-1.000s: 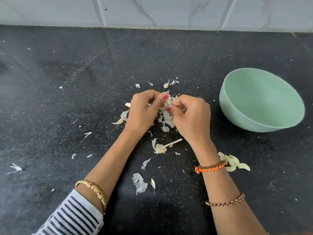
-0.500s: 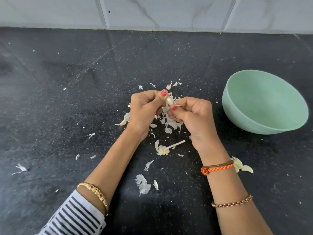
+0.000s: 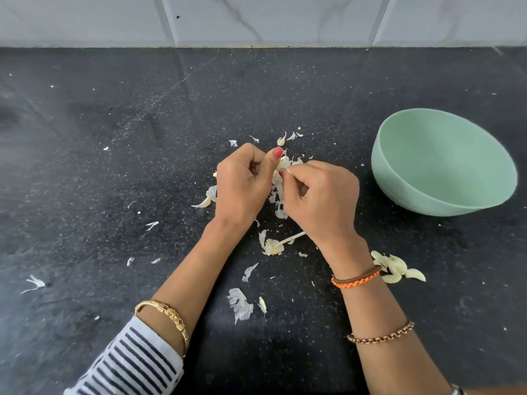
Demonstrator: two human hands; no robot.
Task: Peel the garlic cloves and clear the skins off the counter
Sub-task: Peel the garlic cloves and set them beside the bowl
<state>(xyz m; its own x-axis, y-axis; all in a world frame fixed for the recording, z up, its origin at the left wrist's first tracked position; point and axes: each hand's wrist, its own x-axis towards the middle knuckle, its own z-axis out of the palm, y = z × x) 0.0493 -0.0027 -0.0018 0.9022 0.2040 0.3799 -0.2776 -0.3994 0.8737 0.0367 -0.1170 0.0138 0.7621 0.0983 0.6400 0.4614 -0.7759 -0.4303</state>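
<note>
Left hand and right hand both pinch, apparently, one garlic clove in tight grip.

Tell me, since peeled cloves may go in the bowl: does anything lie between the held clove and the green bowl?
Nothing visible does: between the clove and the green bowl lies bare counter.

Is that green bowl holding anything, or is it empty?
Empty as far as visible: the green bowl sits tilted on the counter, its visible inside bare. The peeled cloves lie outside it.
</note>
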